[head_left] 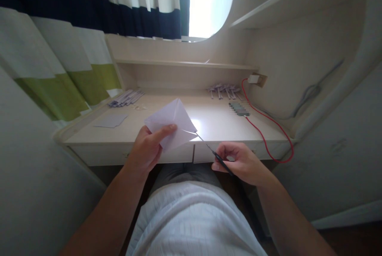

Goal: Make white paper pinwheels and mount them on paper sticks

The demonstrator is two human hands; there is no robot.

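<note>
My left hand (149,143) is closed on a square of white paper (176,116), with the thumb flat on its upper face. Crease lines cross the paper, and a slit runs inward from its right corner. In my right hand (238,161) is a pair of scissors (221,161) with black handles. Their thin metal blades point up and left and meet the paper at the slit. The fingers partly hide the handles. Both hands are above the front edge of the desk.
On the desk (167,94) lie flat paper sheets (110,120) and a stack of folded paper strips (127,98) at left. Several paper pinwheels (225,90) lie at the back right. A phone (239,109) is tethered by a red cable (262,138) to a wall charger (253,79).
</note>
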